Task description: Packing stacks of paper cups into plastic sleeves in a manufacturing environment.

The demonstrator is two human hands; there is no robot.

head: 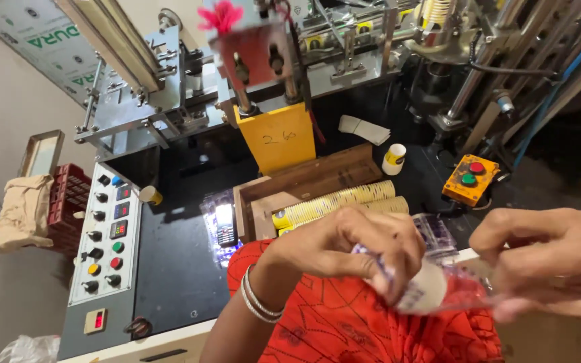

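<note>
The left hand (pixel 361 249) has its fingers clamped round the end of a white cup stack (pixel 421 288) held over an orange lap. The right hand (pixel 549 259) pinches a clear plastic sleeve (pixel 469 282) at the stack's end, fingers together. Beyond the fingers, yellow cup rows (pixel 341 205) lie in a wooden tray (pixel 304 181), with a phone (pixel 225 228) to its left. The sleeve looks thin: I judge a hard tug could tear it or spill cups; a loose left grip could let the stack slide.
</note>
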